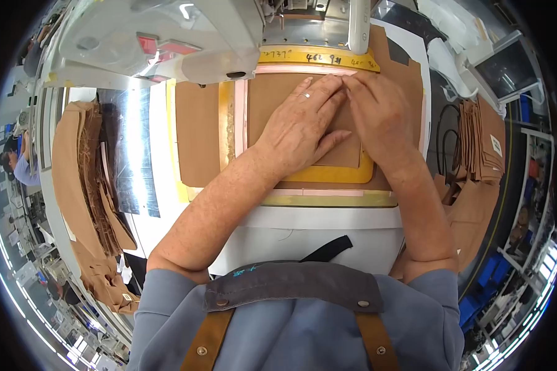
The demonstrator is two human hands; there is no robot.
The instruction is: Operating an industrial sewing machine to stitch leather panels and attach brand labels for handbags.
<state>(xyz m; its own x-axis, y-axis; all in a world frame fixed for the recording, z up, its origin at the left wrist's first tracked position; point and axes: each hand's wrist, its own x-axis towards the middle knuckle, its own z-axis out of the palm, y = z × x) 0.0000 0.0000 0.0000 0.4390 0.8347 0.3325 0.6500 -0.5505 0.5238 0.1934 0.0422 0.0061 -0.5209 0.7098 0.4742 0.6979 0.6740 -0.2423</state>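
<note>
My left hand (pixel 304 120) lies on a brown fabric panel (pixel 270 106), fingers flat and slightly bent toward its top edge, thumb spread out. Beside it, my right hand (pixel 380 111) has its fingers bent and drawn together at that edge, their tips nearly touching the left fingertips; what they hold, if anything, is hidden. The panel sits within a yellow template frame (pixel 328 175) with pale pink strips (pixel 241 117), over a larger brown piece (pixel 197 136). A yellow bar with handwriting (pixel 278 54) runs just above the fingertips, below the machine's metal plate (pixel 303 37).
A white machine body (pixel 155 40) overhangs the upper left. Stacked brown pieces lie left (pixel 74 173) and right (pixel 479 136). A shiny metal sheet (pixel 136 185), black cables (pixel 447 139), a dark screen (pixel 501 68) and blue bins (pixel 476 290) flank me. A co-worker (pixel 21 161) is at far left.
</note>
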